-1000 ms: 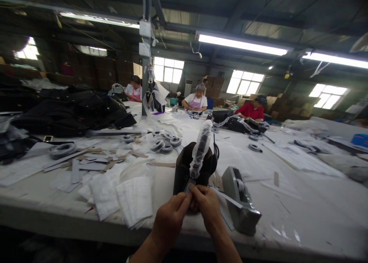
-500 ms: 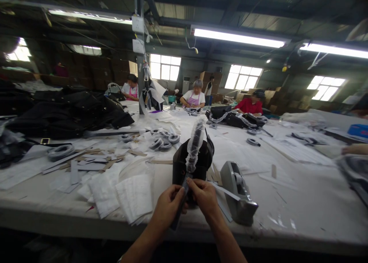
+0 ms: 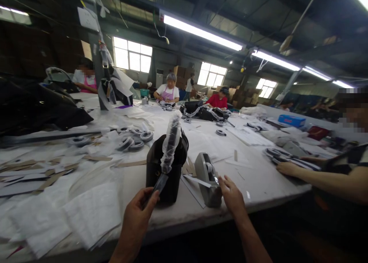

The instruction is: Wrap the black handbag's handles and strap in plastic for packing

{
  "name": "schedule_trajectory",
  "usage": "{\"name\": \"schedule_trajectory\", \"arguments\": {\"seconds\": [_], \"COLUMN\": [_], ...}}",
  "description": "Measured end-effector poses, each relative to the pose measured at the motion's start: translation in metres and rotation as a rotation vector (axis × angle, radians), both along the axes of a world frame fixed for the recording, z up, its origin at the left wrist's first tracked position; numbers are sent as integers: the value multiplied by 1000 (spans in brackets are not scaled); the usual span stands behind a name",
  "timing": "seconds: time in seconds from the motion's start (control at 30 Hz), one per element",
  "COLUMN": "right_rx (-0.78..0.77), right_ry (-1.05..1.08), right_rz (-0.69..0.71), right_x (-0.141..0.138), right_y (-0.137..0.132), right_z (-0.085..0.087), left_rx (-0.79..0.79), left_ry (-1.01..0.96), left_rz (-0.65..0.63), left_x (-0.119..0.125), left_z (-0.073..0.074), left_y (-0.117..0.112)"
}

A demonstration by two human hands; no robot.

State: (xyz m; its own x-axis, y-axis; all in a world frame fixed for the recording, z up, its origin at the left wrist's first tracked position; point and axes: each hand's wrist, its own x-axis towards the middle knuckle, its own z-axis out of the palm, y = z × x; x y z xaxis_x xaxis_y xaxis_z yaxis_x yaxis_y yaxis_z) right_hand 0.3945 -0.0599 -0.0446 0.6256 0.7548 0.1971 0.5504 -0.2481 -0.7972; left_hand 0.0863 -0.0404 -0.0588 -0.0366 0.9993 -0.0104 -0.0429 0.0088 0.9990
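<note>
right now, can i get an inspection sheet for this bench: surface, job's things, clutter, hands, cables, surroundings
surface: white table, left side mostly covered.
job's things: black bag stands upright near the front edge; its wrapped handle, in clear plastic, rises from it; tape dispenser just to its right.
clutter: tape rolls, cardboard strips, white sheets, pile of dark bags.
hands: left hand pinches the lower end of the wrapped handle; right hand open at the tape dispenser, contact unclear.
cables: wire hangs under the roof.
surroundings: seated workers across the table; co-worker's arm rests at right; windows.
</note>
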Motion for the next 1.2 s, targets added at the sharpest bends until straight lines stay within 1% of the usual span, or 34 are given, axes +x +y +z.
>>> {"name": "schedule_trajectory", "arguments": {"seconds": [0.03, 0.07, 0.1, 0.17, 0.23, 0.33, 0.4, 0.43, 0.5, 0.6, 0.7, 0.77, 0.8, 0.87, 0.97, 1.0, 1.03, 1.1, 1.2], "right_rx": [-24, -16, 21, 118, 187, 235, 224, 208, 172, 136, 108, 86, 71, 36, -15, -23, -17, -1, 1], "right_ry": [124, 255, 377, 550, 602, 569, 563, 574, 620, 729, 813, 790, 754, 659, 562, 561, 573, 588, 570], "right_rz": [39, 74, 95, 101, 99, 108, 101, 95, 72, 16, -70, -90, -63, 86, 432, 533, 605, 685, 680], "right_x": [3, 3, 0, -8, -17, -26, -30, -31, -34, -33, -30, -33, -37, -52, -89, -104, -118, -142, -165], "right_y": [0, 0, 0, -4, -11, -26, -37, -42, -49, -54, -56, -57, -58, -57, -47, -41, -33, -15, 12], "right_z": [-3, -3, -2, 8, 24, 44, 49, 48, 38, 9, -21, -31, -32, -24, 5, 16, 25, 37, 41], "left_rx": [-3, -4, -3, -2, -4, 1, 19, 26, 24, 3, 1, 10, 17, 35, 53, 56, 57, 66, 79], "left_ry": [0, 1, 1, -1, 0, 2, 1, 2, 8, 11, 0, -9, -12, -15, -12, -12, -13, -16, -23], "left_rz": [-5, -10, -12, -15, -8, 3, 20, 29, 34, 19, 19, 16, 8, -18, -32, -28, -26, -33, -51], "left_x": [1, 1, 1, 1, 0, 0, 0, 0, 0, 0, -1, -2, -2, -1, 0, 0, 1, 1, 0], "left_z": [1, 2, 2, 4, 5, 5, 5, 4, 4, 2, -1, -4, -4, -5, -5, -5, -4, -3, 0], "left_y": [-1, -2, -3, -4, -4, -2, -1, -1, -1, -2, -1, 0, 1, 1, 1, 0, 0, -1, -2]}}
